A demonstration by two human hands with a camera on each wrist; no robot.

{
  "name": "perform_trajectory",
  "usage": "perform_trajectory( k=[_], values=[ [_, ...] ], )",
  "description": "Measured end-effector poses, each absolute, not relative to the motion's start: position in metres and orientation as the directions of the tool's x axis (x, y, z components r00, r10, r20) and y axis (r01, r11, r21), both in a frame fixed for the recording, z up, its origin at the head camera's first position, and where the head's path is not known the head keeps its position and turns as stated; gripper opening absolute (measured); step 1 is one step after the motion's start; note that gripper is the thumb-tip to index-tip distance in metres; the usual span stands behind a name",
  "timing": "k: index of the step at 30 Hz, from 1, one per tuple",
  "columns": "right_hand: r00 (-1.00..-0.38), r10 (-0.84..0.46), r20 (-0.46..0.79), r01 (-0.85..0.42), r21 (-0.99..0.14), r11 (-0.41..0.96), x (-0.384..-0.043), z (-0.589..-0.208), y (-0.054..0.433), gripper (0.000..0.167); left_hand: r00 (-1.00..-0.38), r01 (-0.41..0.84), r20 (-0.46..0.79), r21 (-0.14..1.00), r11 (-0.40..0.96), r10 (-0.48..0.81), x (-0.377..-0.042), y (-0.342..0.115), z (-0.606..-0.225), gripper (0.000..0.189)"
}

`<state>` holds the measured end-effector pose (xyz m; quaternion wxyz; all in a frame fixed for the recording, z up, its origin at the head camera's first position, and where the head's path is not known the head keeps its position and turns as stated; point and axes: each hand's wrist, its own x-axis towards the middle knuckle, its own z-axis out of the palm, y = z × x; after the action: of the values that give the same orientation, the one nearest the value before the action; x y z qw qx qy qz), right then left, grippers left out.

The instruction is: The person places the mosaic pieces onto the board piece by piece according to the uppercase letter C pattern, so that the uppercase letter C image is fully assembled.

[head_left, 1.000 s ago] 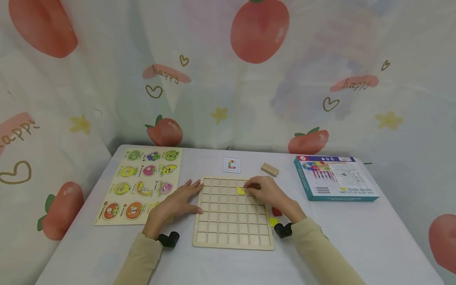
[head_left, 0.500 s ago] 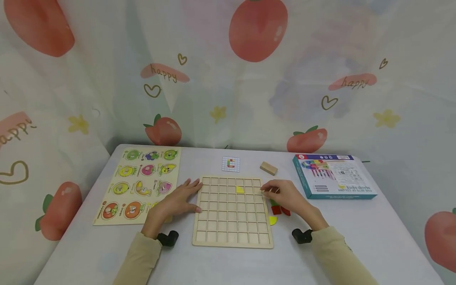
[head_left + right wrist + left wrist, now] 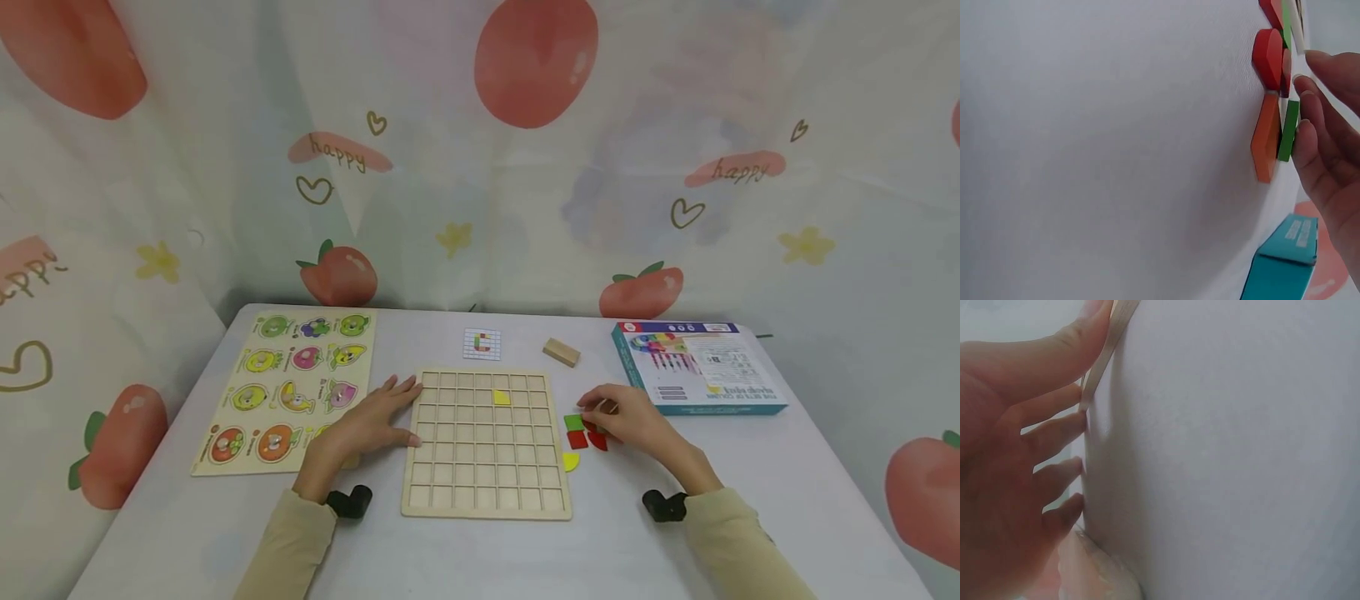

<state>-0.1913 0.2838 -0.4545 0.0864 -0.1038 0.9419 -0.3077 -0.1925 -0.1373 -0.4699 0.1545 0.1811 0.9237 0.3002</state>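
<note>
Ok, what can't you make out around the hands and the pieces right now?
- Pieces under the right hand: head view, the hand covers some.
- Right hand's grip: wrist view, fingers reach a green piece; hold unclear.
- Card pattern: head view, too small.
- Grid board: left wrist view, edge only.

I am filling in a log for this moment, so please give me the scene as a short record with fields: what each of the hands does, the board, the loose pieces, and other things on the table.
left hand: open left hand rests flat at the left edge of the wooden grid board
right hand: right hand reaches the small coloured wooden pieces beside the board's right edge; whether it grips one cannot be told
board: one yellow square tile sits in a cell near the top
other things: fruit peg puzzle, pattern card, plain wooden block, teal cardboard box
</note>
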Motion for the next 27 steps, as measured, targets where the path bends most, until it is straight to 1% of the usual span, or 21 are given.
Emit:
perform_trajectory(
  k=[4, 12, 19, 27],
  values=[
    [-0.964, -0.247, -0.097, -0.144, -0.593, 0.793, -0.189, -0.454, 0.287, 0.018, -0.887, 0.246, -0.173, 0.609, 0.754, 0.429, -0.192, -0.139, -0.47, 0.088],
    [-0.947, -0.315, -0.067, -0.219, -0.584, 0.782, -0.178, -0.455, 0.287, 0.015, -0.886, 0.248, -0.169, 0.615, 0.749, 0.432, -0.193, -0.139, -0.472, 0.089],
    [-0.932, -0.357, -0.059, -0.263, -0.568, 0.78, -0.17, -0.457, 0.282, 0.021, -0.886, 0.242, -0.174, 0.617, 0.749, 0.43, -0.192, -0.136, -0.471, 0.089],
    [-0.918, -0.39, -0.072, -0.299, -0.519, 0.801, -0.171, -0.457, 0.276, 0.024, -0.884, 0.242, -0.179, 0.613, 0.752, 0.431, -0.191, -0.135, -0.468, 0.088]
  ],
)
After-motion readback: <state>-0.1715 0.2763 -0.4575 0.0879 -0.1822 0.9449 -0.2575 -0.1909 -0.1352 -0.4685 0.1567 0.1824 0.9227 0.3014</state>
